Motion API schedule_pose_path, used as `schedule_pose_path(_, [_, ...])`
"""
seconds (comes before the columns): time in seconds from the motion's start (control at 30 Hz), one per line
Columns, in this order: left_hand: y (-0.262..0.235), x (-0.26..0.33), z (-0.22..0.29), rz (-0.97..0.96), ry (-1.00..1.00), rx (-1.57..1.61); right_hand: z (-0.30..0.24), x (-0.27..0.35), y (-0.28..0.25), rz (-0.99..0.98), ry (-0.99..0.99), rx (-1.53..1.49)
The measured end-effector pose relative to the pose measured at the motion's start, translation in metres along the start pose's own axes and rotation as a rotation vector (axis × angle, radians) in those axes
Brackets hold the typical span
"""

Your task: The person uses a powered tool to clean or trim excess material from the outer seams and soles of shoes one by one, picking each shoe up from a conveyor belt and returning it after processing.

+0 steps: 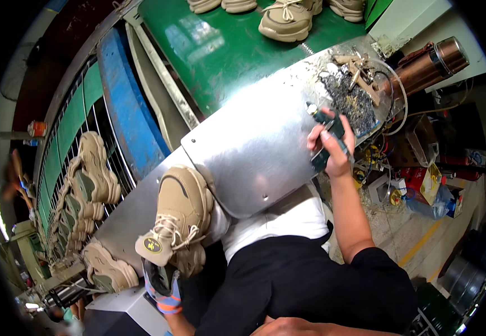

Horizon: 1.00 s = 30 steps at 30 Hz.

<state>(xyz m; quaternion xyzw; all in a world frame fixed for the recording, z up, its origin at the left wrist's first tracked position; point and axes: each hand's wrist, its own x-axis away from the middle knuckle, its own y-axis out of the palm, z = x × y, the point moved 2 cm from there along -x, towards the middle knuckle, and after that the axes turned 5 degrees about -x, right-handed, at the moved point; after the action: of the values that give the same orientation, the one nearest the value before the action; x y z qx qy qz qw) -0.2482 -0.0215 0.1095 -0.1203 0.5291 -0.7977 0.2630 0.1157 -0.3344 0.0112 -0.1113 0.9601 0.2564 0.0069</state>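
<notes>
A beige lace-up sneaker (182,193) with a chunky sole rests on the metal worktop, toe pointing away from me. My left hand (164,287), in a dark glove with a purple and orange cuff, is closed at the sneaker's tongue end; part of its fingers is hidden. Under its near side, part of a second beige shoe (191,262) shows. Over the right part of the worktop, my bare right hand (335,147) is wrapped round a dark green hand tool (321,161) with a metal tip; its exact kind is unclear.
The silver metal worktop (254,134) crosses in front of me. Beige shoes (94,168) line a wire rack at left. More sneakers (288,21) stand on a green surface (215,67). Debris (349,95) and a copper-coloured flask (430,64) lie at the worktop's right end.
</notes>
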Motion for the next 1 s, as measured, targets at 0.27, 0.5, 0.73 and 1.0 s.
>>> schedule_pose_path(0.27, [0.088, -0.187, 0.113, 0.310, 0.003, 0.542, 0.002, -0.004, -0.004, -0.010, 0.073, -0.016])
schedule_pose_path(0.5, [0.169, -0.502, 0.166, 0.540, 0.218, 0.194, 0.001, -0.006, 0.001, 0.015, 0.143, -0.036])
schedule_pose_path(0.73, [0.203, -0.669, 0.199, 0.455, 0.250, 0.164, 0.004, -0.007, -0.004, 0.031, 0.092, 0.033])
schedule_pose_path(1.0, [0.118, -0.564, -0.027, -0.342, 0.480, -0.281, 0.007, -0.005, -0.002, 0.077, 0.089, 0.015])
